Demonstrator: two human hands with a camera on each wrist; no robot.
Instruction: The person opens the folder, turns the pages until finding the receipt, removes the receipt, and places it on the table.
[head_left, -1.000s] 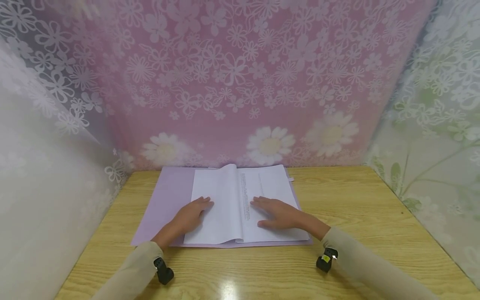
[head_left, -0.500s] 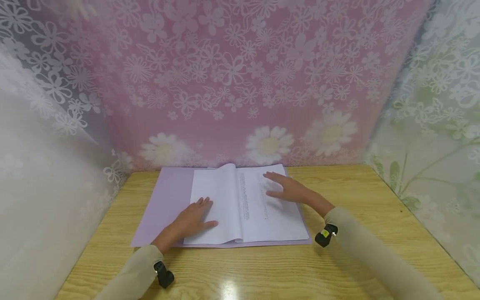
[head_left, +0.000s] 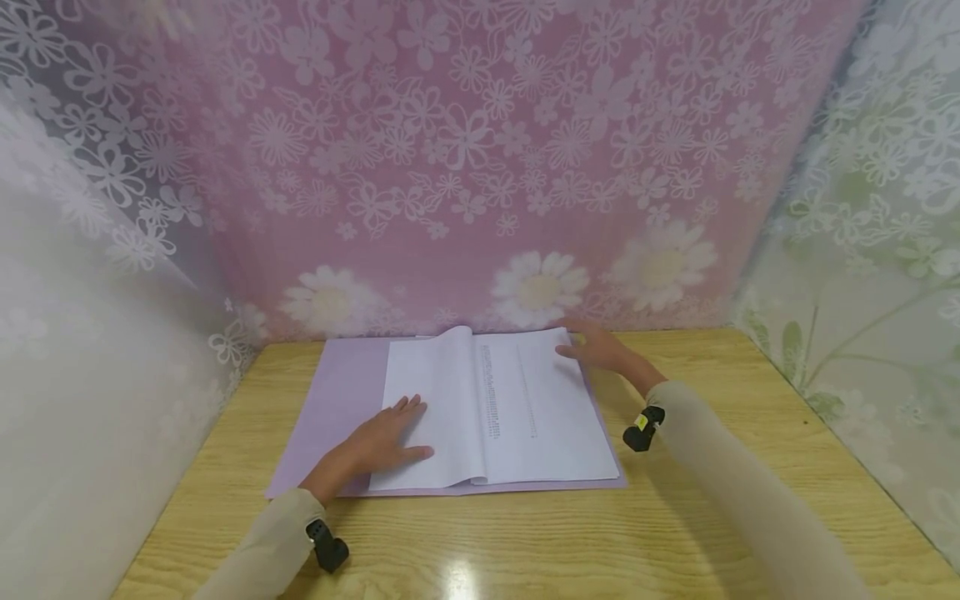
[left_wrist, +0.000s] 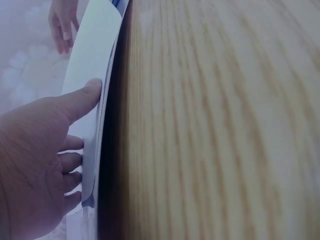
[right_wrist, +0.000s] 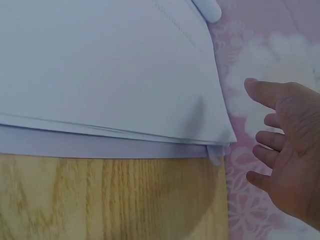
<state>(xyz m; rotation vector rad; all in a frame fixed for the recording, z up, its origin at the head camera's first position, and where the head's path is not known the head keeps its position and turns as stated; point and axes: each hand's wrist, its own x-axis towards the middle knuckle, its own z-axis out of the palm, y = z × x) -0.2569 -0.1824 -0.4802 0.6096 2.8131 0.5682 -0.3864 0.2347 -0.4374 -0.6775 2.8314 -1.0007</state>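
Observation:
A lilac folder (head_left: 337,392) lies spread on the table with white sheets inside. My left hand (head_left: 382,440) rests flat on the left-hand sheet (head_left: 431,375), thumb held out from the fingers. Its fingers look straight in the left wrist view, against the pages. At the far right corner of the printed sheet (head_left: 566,417) is my right hand (head_left: 600,348). In the right wrist view this hand (right_wrist: 295,145) holds nothing, and a gap shows between its fingers and the paper corner (right_wrist: 227,137). The curved fold of the turned sheet runs down the middle.
A wooden table (head_left: 480,542) extends around the folder. The pink flowered curtain (head_left: 450,233) rises directly behind it, with pale curtains at both sides. A small tab (right_wrist: 214,156) sticks out by the folder's edge.
My right hand has lifted off the printed sheet's middle and moved away and rightward to its far corner. The left hand stays on its sheet, its thumb now spread outward.

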